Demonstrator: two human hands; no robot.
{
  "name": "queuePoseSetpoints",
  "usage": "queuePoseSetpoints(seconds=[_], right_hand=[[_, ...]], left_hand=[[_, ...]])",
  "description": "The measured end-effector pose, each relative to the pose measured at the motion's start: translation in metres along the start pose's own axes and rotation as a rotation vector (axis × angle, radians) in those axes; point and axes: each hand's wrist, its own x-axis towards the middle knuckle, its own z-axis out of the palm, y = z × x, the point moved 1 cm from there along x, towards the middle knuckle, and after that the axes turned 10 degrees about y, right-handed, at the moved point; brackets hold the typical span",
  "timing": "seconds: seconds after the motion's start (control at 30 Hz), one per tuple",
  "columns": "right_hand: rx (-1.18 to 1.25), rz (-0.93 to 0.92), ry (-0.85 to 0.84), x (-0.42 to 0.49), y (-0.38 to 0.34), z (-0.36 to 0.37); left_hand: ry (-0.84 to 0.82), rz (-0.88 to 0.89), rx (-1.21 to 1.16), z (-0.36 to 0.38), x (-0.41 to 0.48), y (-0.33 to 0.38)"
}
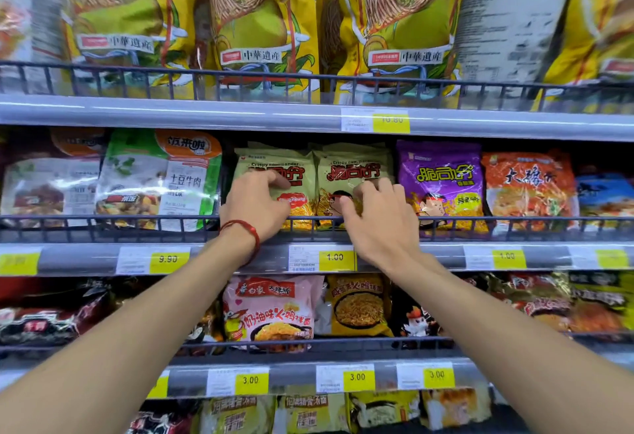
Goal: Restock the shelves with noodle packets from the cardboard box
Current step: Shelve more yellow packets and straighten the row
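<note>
Two pale green noodle packets stand side by side on the middle shelf behind its wire rail [109, 218]. My left hand [255, 205], with a red cord on the wrist, has its fingers curled on the front of the left green packet [274, 167]. My right hand [379, 217] presses its fingertips on the lower front of the right green packet [353, 167]. More green packets are stacked behind these two. The cardboard box is out of view.
A purple packet [441, 181] and an orange packet [528, 183] stand right of the green ones, rice meal packs [161, 179] left. Big yellow bags [260, 21] fill the shelf above. Pink [271, 310] and yellow packets [358, 305] sit on the shelf below. Yellow price tags [336, 257] line the shelf edges.
</note>
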Motion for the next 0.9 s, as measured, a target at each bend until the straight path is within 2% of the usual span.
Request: queuePoseSetpoints(seconds=[0.2, 0.27, 0.5, 0.7, 0.9], right_hand=[[0.125, -0.115, 0.106, -0.03, 0.001, -0.015], [0.155, -0.118, 0.125, -0.043, 0.0, -0.022], [0.335, -0.053, 0.072, -0.11, -0.011, -0.047], [0.496, 0.001, -0.106, -0.196, -0.03, -0.051], [0.552, 0.1, -0.297, -0.294, -0.055, -0.05]], left_hand=[[0.053, 0.237, 0.013, -0.011, -0.029, 0.003], [0.079, 0.266, 0.021, -0.019, -0.044, 0.002], [0.007, 0.256, 0.119, -0.056, -0.115, 0.001], [-0.099, 0.172, 0.229, -0.077, -0.2, -0.028], [-0.238, -0.01, 0.287, -0.12, -0.297, -0.085]])
